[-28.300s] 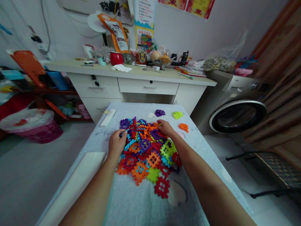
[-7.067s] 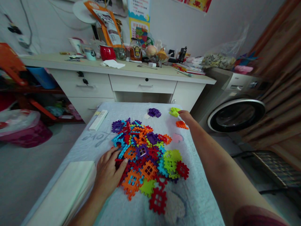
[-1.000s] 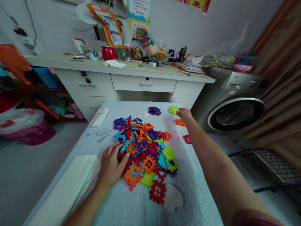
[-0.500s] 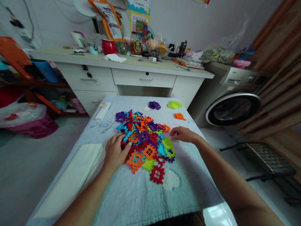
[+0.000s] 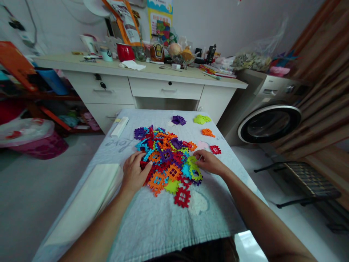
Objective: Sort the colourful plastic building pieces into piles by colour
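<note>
A mixed pile of plastic interlocking building pieces (image 5: pixel 166 156) lies in the middle of the cloth-covered table. At its left edge rests my left hand (image 5: pixel 135 170), thumb and fingers apart, touching red pieces. My right hand (image 5: pixel 209 162) is at the pile's right side, its fingers partly bent and apart beside a lime-green piece (image 5: pixel 194 168). To the right of this hand a red piece (image 5: pixel 215 149) lies by itself. Beyond it are small separate groups: orange pieces (image 5: pixel 208 133), lime-green pieces (image 5: pixel 202 119) and purple pieces (image 5: pixel 179 120).
A folded white cloth-like bundle (image 5: pixel 84 203) lies along the table's left side, with a white narrow box (image 5: pixel 120 127) farther back. Behind stands a white desk (image 5: pixel 166 89) crowded with jars and cups. A washing machine (image 5: pixel 268 109) and a stool (image 5: pixel 305 182) are to the right.
My right hand has moved left to the pile, and a red piece now shows on the cloth where the hand was close by. My left hand stays in place.
</note>
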